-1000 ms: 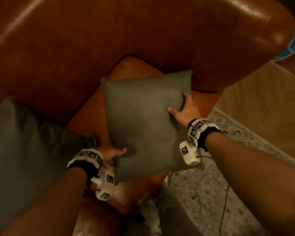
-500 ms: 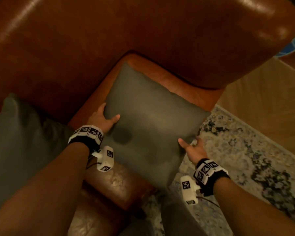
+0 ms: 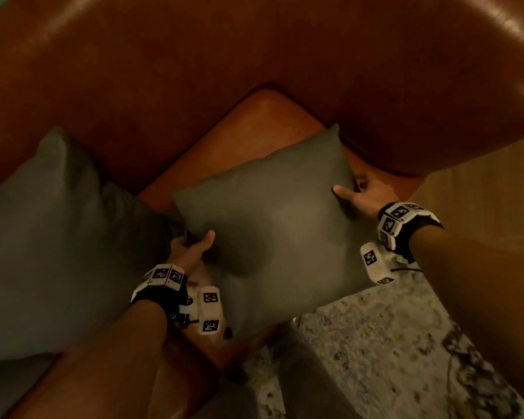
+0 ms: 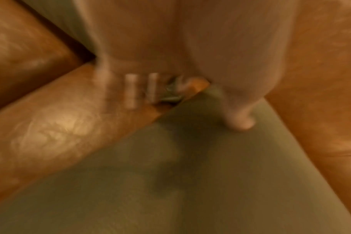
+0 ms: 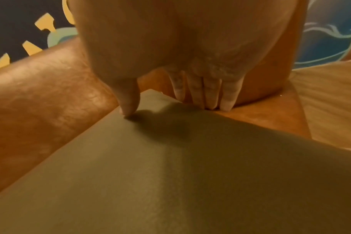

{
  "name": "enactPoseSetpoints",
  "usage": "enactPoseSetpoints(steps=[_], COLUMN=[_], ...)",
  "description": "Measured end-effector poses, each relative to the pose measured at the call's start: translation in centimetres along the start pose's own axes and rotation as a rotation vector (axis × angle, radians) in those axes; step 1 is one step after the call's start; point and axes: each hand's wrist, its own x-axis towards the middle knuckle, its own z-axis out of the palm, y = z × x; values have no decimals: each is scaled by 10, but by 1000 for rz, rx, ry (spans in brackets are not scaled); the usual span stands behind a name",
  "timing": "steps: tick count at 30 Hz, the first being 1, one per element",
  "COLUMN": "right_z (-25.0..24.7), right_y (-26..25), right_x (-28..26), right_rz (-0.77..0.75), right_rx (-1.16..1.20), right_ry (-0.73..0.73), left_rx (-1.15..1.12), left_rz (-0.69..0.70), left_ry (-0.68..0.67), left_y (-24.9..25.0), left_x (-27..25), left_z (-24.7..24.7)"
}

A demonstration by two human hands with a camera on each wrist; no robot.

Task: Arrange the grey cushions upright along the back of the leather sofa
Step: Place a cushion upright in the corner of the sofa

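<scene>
Fingers (image 5: 210,93): right hand (image 3: 364,197) and left hand (image 3: 191,249) each clamp thumb-over an opposite edge of the grey cushion (image 3: 273,225).
Place: held tilted over the leather sofa (image 3: 254,55) seat corner.
Handling: probably light and squashy; grip the side edges.

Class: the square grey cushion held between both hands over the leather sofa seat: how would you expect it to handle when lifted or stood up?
The square grey cushion probably feels soft: its face dimples near the left hand. It seems light, since the right hand holds only an edge. Stood up, it may slump unless it leans on the brown leather sofa back.
</scene>
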Motion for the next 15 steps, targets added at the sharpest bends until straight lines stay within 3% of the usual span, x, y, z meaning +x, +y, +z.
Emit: enactPoseSetpoints(steps=[3, 9, 11, 15], right_z=[10, 7, 0, -10], right_y=[-15, -55, -78, -128], right_x=[12, 14, 11, 12], right_rz=[19, -64, -149, -344], right_rx=[30, 91, 97, 174], right_ry=[-48, -24, 40, 136], left_rx=[-321, -452, -472, -418], left_rz=[52, 84, 200, 560], left_ry=[-22, -89, -21, 172], left_y=[7, 28, 35, 55], left_x=[4, -3, -9, -24], left_z=[6, 5, -3, -23])
